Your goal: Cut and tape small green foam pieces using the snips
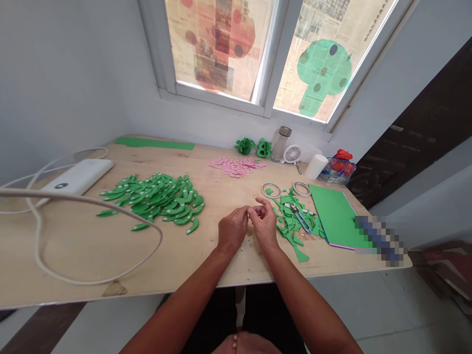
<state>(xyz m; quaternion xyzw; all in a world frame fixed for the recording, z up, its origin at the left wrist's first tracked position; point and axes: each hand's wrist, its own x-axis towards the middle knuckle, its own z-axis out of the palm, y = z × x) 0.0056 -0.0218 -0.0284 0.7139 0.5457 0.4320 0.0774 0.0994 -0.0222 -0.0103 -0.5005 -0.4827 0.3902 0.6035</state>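
Observation:
My left hand (233,228) and my right hand (264,223) meet over the middle of the table. Both have thumb and fingers pinched together at one spot, on something small and dark that I cannot make out. The other fingers of my right hand curl loosely. Left of my hands lies a heap of curved green foam pieces (162,196), many with a small white patch at one end. Close by on the right are green scraps (295,238), with a utility knife (301,219) on top. Two rolls of tape (271,191) lie just beyond.
Pink cut pieces (236,167) and two green curled shapes (245,146) lie farther back. Along the wall stand a glass bottle (279,145), a small fan (292,154) and a white roll (316,167). Green sheets (337,216) lie right. A white cable (92,282) loops from a power bank (79,178).

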